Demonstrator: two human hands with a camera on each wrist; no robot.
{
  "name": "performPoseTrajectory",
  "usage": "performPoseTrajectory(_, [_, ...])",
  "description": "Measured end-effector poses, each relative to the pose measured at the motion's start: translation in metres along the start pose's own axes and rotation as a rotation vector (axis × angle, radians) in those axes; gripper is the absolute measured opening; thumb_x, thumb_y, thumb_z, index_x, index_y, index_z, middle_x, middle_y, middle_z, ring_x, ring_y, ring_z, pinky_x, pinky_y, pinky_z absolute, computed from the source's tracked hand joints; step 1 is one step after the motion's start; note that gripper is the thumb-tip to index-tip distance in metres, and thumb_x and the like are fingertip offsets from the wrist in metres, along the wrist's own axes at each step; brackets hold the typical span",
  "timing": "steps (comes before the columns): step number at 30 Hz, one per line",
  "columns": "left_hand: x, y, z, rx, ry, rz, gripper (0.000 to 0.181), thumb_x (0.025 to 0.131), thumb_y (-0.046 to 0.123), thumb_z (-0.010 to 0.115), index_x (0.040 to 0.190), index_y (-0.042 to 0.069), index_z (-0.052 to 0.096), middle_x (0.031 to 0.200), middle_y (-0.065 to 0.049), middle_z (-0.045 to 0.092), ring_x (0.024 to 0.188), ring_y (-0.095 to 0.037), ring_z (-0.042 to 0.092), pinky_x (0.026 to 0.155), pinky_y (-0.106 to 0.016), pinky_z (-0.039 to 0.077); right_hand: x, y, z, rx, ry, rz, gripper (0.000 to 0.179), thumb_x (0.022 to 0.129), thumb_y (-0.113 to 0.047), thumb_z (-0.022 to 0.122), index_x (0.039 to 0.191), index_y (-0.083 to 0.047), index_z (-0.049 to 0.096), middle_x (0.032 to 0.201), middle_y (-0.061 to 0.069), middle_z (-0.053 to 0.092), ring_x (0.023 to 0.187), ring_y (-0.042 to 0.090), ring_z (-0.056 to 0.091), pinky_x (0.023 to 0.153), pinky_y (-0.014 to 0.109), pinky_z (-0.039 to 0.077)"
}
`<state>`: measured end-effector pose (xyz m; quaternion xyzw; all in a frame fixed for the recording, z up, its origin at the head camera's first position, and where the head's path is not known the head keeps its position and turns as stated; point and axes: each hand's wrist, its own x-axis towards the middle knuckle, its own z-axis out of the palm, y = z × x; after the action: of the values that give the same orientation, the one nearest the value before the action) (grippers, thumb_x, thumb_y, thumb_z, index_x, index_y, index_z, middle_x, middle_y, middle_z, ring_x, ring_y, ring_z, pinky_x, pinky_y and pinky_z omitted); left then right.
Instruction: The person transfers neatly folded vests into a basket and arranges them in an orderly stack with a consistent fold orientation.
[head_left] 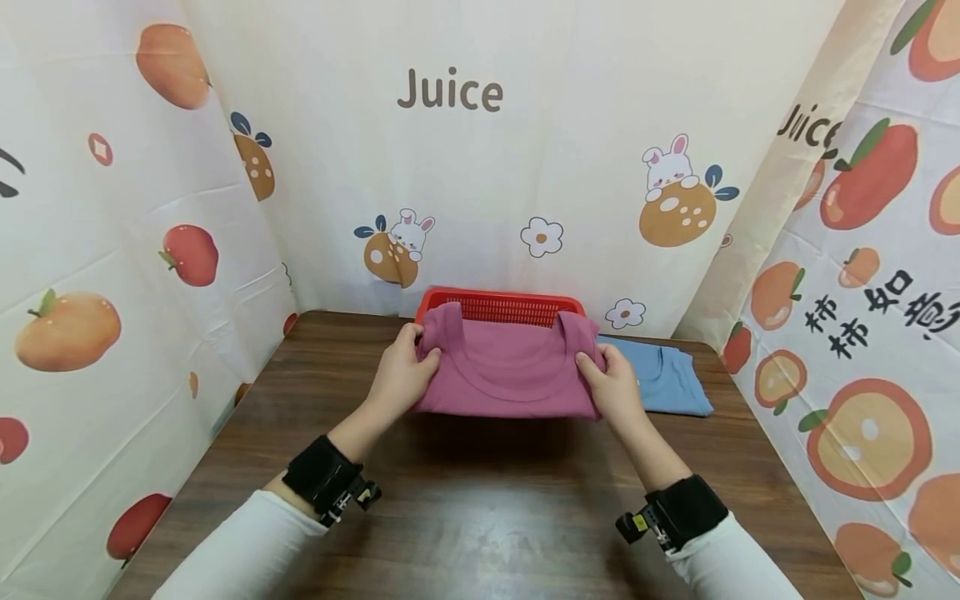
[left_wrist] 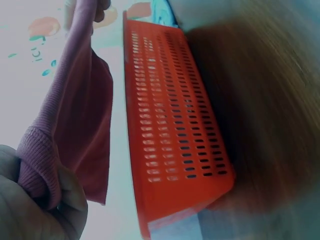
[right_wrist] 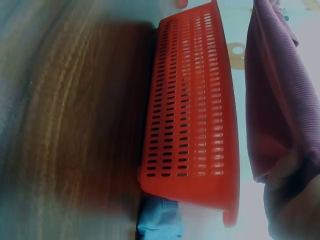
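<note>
A folded mauve-pink tank top (head_left: pixel 517 367), its scooped neckline and straps facing up, is held raised between both hands. My left hand (head_left: pixel 401 371) pinches its left side, thumb on top; the left wrist view shows those fingers (left_wrist: pixel 70 205) curled round the ribbed edge. On the other side my right hand (head_left: pixel 611 385) grips the right edge the same way. Behind and below the garment stands a red perforated plastic basket (head_left: pixel 502 307). Both wrist views show the tank top above the basket's rim. The basket's inside is hidden.
A folded blue garment (head_left: pixel 663 379) lies on the brown wooden table (head_left: pixel 480 500), right of the basket. Fruit-printed curtains (head_left: pixel 517 158) enclose the table at the back and both sides. Each wrist wears a black band with a small camera.
</note>
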<state>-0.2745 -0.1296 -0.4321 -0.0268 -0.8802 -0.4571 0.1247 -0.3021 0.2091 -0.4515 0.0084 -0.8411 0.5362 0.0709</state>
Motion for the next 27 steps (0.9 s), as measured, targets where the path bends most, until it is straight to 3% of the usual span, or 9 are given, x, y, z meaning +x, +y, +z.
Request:
performPoseTrajectory(9, [0.024, -0.012, 0.006, -0.034, -0.023, 0.000, 0.034, 0.100, 0.022, 0.063, 0.128, 0.008, 0.049, 0.122, -0.016, 0.064, 0.099, -0.026, 0.058, 0.092, -0.046, 0.051, 0.024, 0.002, 0.003, -0.038, -0.023, -0.034, 0.042, 0.103, -0.040, 0.060, 0.122, -0.003, 0.058, 0.114, 0.016, 0.062, 0.097, 0.024, 0.055, 0.079, 0.031, 0.049])
performPoseTrajectory(17, [0.046, -0.018, 0.012, -0.060, -0.052, -0.012, 0.036, 0.102, 0.022, 0.061, 0.132, 0.007, 0.047, 0.130, -0.015, 0.059, 0.115, -0.027, 0.055, 0.102, -0.048, 0.047, 0.044, 0.008, 0.006, -0.044, -0.031, -0.046, 0.042, 0.103, -0.042, 0.059, 0.120, -0.004, 0.058, 0.114, 0.015, 0.061, 0.099, 0.027, 0.056, 0.083, 0.037, 0.049])
performPoseTrajectory(27, [0.075, -0.026, 0.027, -0.044, -0.056, 0.003, 0.033, 0.102, 0.018, 0.059, 0.130, 0.006, 0.048, 0.128, -0.016, 0.059, 0.114, -0.027, 0.054, 0.104, -0.046, 0.045, 0.065, 0.018, 0.008, -0.096, -0.024, -0.052, 0.042, 0.104, -0.041, 0.058, 0.123, -0.004, 0.057, 0.118, 0.017, 0.060, 0.103, 0.030, 0.055, 0.088, 0.043, 0.048])
